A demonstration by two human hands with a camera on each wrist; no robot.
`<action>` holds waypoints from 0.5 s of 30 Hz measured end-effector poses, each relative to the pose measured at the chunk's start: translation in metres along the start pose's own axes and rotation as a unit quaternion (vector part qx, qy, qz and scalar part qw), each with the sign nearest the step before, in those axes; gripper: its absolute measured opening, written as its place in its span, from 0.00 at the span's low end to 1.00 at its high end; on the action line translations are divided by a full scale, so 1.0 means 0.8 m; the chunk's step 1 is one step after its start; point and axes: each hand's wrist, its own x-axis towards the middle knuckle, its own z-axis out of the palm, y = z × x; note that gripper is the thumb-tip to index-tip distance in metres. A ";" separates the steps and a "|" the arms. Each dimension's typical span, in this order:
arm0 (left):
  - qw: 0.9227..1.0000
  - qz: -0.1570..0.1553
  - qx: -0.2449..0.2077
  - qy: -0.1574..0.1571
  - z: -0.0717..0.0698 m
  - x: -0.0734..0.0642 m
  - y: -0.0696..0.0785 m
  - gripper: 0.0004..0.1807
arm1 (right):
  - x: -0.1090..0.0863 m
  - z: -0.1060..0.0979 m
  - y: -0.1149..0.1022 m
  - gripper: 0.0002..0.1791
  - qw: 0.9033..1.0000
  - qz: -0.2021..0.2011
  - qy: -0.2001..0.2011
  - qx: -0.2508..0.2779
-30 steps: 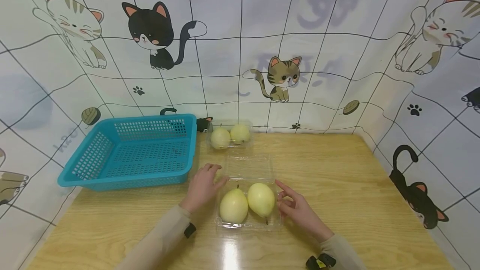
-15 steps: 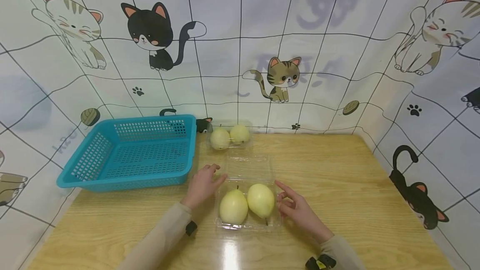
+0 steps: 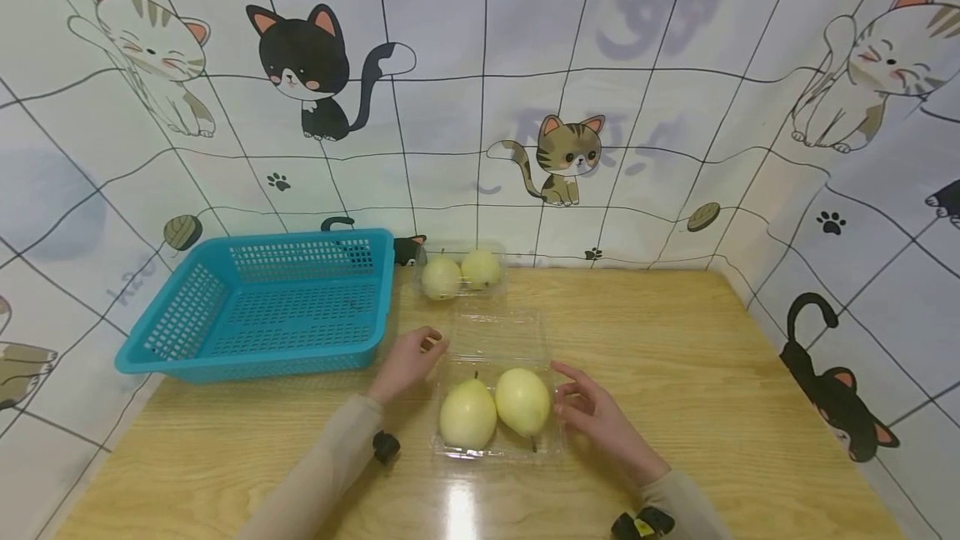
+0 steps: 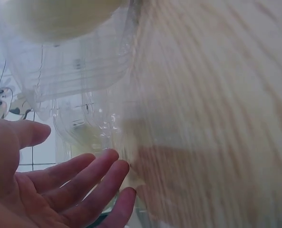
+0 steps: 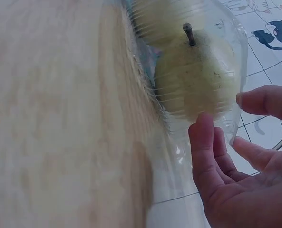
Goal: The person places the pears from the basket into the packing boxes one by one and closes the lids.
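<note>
A clear plastic clamshell box (image 3: 495,454) lies unfolded on the table, its lid (image 3: 498,333) flat at the far side. Two pale yellow pears sit side by side in its near half: the left pear (image 3: 468,415) has its stem up, while the right pear (image 3: 522,401) points its stem toward me. My left hand (image 3: 408,363) is beside the box's left edge near the lid, fingers loosely bent; the left wrist view shows nothing between thumb and fingers. At the box's right wall, my right hand (image 3: 600,419) touches the plastic with its fingertips, its thumb (image 5: 262,100) at the rim.
A blue perforated basket (image 3: 300,361) stands at the back left of the wooden table (image 3: 660,340). Behind the lid, against the cat-patterned backdrop (image 3: 645,182), is another clear box (image 3: 498,282) holding two pears.
My left hand's thumb has moved up and away from the box's left edge, closer to its fingers. The right hand, box and pears stay in place.
</note>
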 end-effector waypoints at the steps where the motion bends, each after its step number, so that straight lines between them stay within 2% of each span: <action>1: 1.000 0.001 -0.007 0.001 -0.001 0.001 -0.001 0.13 | 0.001 -0.001 0.000 0.34 1.000 0.000 0.003 -0.003; 7: 0.999 0.000 -0.045 -0.005 -0.004 0.006 -0.003 0.12 | 0.009 -0.008 -0.004 0.31 0.999 -0.021 0.020 -0.019; 15: 0.998 -0.009 -0.062 -0.013 -0.006 0.007 -0.002 0.12 | 0.022 -0.016 -0.010 0.27 0.999 -0.009 0.030 -0.037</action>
